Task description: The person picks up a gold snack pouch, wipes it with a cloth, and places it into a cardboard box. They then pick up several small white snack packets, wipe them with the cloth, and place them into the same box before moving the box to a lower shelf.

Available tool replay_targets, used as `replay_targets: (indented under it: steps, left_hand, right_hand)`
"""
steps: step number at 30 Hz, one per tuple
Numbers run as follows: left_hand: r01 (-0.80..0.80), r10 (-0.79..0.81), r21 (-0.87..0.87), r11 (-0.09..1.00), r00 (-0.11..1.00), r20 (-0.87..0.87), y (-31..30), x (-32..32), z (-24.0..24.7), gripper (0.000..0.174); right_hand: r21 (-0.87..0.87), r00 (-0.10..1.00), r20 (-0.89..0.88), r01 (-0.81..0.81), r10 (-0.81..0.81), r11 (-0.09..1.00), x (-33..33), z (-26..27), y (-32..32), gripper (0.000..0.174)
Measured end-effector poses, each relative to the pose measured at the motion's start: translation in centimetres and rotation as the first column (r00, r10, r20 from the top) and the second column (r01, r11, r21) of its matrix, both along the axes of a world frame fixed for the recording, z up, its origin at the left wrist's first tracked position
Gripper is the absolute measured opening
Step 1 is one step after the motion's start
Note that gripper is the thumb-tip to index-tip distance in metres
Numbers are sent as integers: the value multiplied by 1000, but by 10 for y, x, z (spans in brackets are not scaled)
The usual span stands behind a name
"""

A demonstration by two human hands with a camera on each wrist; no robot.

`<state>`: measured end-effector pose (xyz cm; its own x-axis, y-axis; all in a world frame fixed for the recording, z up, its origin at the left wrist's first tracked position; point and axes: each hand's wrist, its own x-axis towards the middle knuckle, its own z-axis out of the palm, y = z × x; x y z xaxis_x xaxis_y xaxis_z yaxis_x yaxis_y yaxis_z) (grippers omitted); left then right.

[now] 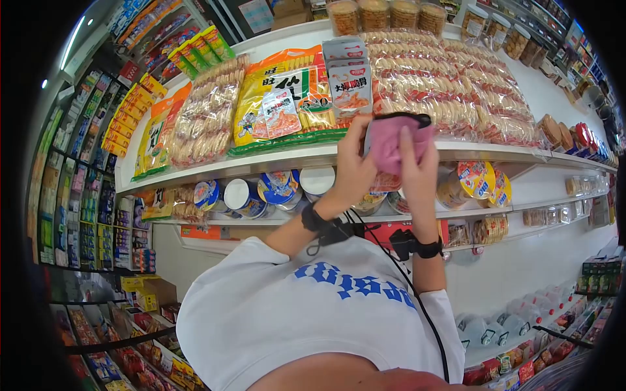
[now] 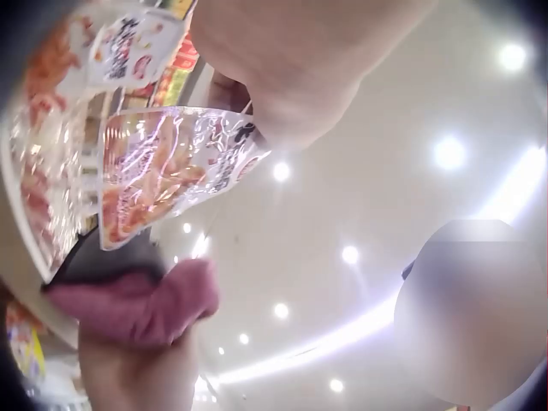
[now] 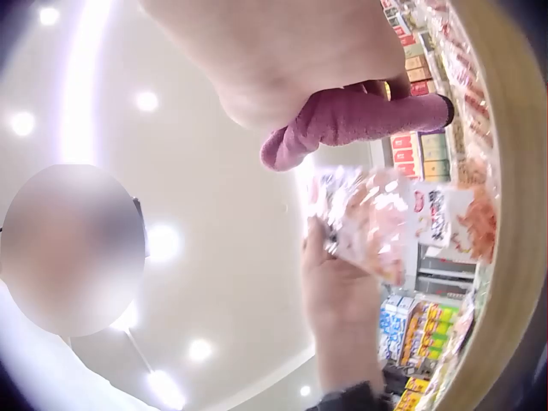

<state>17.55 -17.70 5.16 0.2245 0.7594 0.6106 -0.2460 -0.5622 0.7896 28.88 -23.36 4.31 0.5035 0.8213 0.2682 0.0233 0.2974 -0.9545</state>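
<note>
In the head view my left hand (image 1: 356, 173) and right hand (image 1: 418, 182) are close together in front of the upper shelf. My left fingers pinch a clear-and-white snack packet (image 2: 171, 171) by one end, seen best in the left wrist view. A pink cloth (image 1: 394, 140) with a black edge is gripped in my right hand, bunched under the thumb. From the right wrist view, the cloth (image 3: 360, 120) is beside the packet (image 3: 368, 218). In the head view the cloth hides most of the packet.
Behind the hands, the white shelf (image 1: 261, 171) carries upright grey snack packets (image 1: 352, 91), a large yellow rice cracker bag (image 1: 251, 107) and long bags of crackers (image 1: 450, 85). Cup noodles (image 1: 279, 186) line the shelf below. A black cable (image 1: 417, 293) hangs across the shirt.
</note>
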Motion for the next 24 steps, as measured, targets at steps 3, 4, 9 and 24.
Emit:
replay_targets:
  steps: [3,4,9,24]
  left_hand:
    - [-49,63,-104,993,989,132,16,-10,-11,19]
    - [-51,89,-301,952,990,112,21,-21,0,17]
    - [100,10,-442,892,971,238,27,-34,5,27]
    - [610,-417,-574,546,793,445,-19,-7,-6,61]
  right_hand:
    - [61,992,40,-124,122,990,-18,-10,11,21]
    - [51,978,106,-183,177,982,-25,-26,10,21]
    - [-16,956,65,-287,287,958,-43,-33,2,23]
    - [401,701,627,85,-341,912,-31,26,7,39]
